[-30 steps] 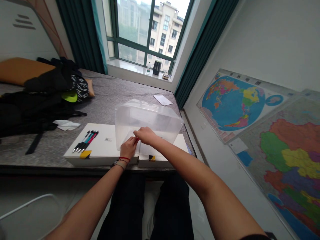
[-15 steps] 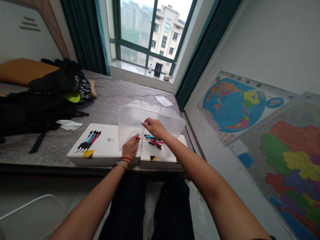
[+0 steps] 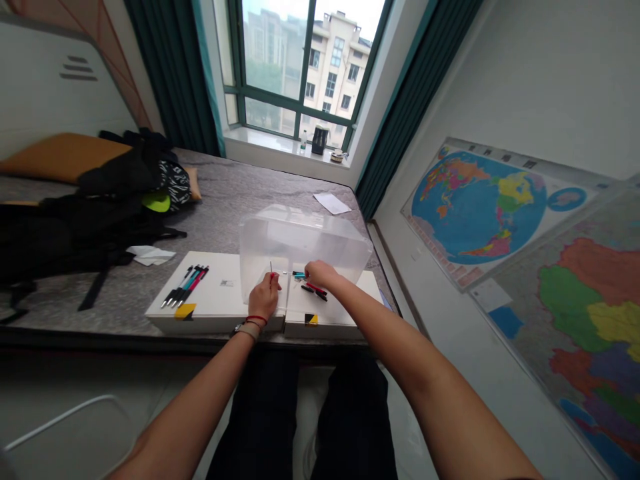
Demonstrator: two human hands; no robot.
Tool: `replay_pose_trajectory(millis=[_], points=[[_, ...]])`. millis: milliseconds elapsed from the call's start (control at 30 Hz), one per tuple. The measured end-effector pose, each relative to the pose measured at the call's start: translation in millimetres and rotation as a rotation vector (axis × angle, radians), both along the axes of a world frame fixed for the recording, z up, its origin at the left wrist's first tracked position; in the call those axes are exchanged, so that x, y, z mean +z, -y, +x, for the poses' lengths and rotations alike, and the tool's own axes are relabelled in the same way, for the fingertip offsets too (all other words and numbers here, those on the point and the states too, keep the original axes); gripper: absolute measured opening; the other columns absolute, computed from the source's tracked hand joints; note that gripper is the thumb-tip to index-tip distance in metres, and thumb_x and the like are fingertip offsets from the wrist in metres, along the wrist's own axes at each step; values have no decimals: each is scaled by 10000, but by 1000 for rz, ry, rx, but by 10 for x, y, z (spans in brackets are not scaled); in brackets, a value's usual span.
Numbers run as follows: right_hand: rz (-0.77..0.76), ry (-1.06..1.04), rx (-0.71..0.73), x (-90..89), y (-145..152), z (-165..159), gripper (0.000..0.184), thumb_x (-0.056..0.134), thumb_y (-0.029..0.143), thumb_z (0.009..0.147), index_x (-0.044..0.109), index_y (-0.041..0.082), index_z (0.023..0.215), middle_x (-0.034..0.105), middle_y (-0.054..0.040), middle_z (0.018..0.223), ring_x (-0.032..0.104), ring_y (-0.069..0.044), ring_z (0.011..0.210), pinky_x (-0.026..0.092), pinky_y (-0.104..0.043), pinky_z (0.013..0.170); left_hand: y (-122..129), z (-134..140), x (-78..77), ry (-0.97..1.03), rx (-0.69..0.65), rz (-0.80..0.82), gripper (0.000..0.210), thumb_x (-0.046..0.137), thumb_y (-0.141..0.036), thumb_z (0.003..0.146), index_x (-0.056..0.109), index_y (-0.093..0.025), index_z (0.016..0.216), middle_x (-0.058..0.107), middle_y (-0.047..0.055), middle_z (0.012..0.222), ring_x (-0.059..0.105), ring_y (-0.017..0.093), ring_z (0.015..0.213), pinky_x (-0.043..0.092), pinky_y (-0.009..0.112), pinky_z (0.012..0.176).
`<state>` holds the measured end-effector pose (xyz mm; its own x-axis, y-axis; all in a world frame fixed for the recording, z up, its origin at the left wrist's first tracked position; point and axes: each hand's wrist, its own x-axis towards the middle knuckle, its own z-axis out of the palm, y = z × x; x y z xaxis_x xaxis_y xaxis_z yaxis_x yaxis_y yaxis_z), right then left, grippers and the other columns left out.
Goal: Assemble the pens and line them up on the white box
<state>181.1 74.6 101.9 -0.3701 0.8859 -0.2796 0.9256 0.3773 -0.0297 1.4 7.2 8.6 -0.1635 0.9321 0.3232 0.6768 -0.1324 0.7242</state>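
My left hand (image 3: 265, 293) is closed in a pinch on a red pen part (image 3: 273, 275), with a thin piece standing up from it. It hovers above the left white box (image 3: 217, 300), near its right end. My right hand (image 3: 321, 273) reaches down to the loose pen parts (image 3: 315, 291) on the right white box (image 3: 345, 310). Its fingers are curled together by the teal pieces (image 3: 299, 274); what they pinch, if anything, is hidden. Several assembled pens (image 3: 186, 287) in black, teal and red lie side by side on the left box.
A clear plastic bin (image 3: 305, 230) stands tipped behind the hands, on the boxes. Black bags (image 3: 100, 207) and a crumpled tissue (image 3: 151, 255) lie on the grey bed (image 3: 225, 187) to the left. White paper (image 3: 332, 203) lies towards the window. Wall maps (image 3: 480, 207) hang at right.
My right hand has moved down and right from above the left hand to the loose parts. The thin piece in my left hand now points upward. The view has shifted slightly.
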Motion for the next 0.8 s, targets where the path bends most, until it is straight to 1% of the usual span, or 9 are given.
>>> replay_pose_trajectory(millis=[100,167,267,333,400,467,600,700,800], points=[[51,58,68,77,-57,-38,264,595,130,815,740,175,1031,710,-162,1116,695,-266,958,527,-302,760,-7,7,3,-8,16,-22,343,305,-436,1019,578,-230,991,712,4,775,658,175,714,401,261,656],[53,109,117,147,-111,-50,272,596,109,804,741,154,1029,708,-178,1119,698,-274,953,535,-312,763,-9,14,6,-14,24,-34,336,304,-428,1020,573,-231,976,711,2,774,658,171,716,401,258,658],[-26,170,184,238,-199,-78,251,633,115,771,753,125,991,723,-186,1068,707,-268,908,537,-290,735,-14,20,4,-18,24,-43,333,301,-431,1021,566,-236,965,705,-2,767,657,171,719,399,256,661],[-81,178,229,260,-253,-117,247,663,139,751,761,129,977,735,-172,1036,709,-252,877,530,-266,718,-19,20,-5,-22,22,-43,329,302,-435,1020,562,-238,969,702,-4,763,654,173,713,395,259,656],[-104,168,276,234,-295,-174,237,685,179,748,766,142,967,744,-153,1009,708,-242,861,524,-256,715,-24,18,-18,-27,17,-38,330,300,-435,1020,561,-238,972,699,-4,760,651,175,706,390,262,651],[-105,154,325,167,-321,-240,239,694,207,755,766,156,977,747,-138,1001,708,-241,862,520,-259,720,-29,17,-31,-30,13,-31,332,297,-433,1020,560,-237,973,696,-3,758,648,175,702,388,263,648],[-92,124,412,3,-302,-355,330,704,180,749,740,198,1077,726,-120,1105,701,-242,929,518,-268,756,-35,21,-42,-42,20,-31,330,295,-423,1021,559,-233,964,695,-1,755,646,175,690,387,264,646],[-95,139,461,-70,-243,-395,293,656,155,777,743,175,1056,721,-127,1117,698,-240,944,521,-275,772,-34,22,-39,-45,24,-33,330,294,-422,1021,557,-232,958,697,0,754,643,175,681,385,266,642],[-74,151,471,-78,-211,-383,257,591,144,814,749,145,1018,723,-142,1106,698,-238,934,525,-281,770,-32,20,-32,-36,18,-33,326,294,-424,1021,554,-233,973,696,-4,754,644,174,686,386,266,643]])
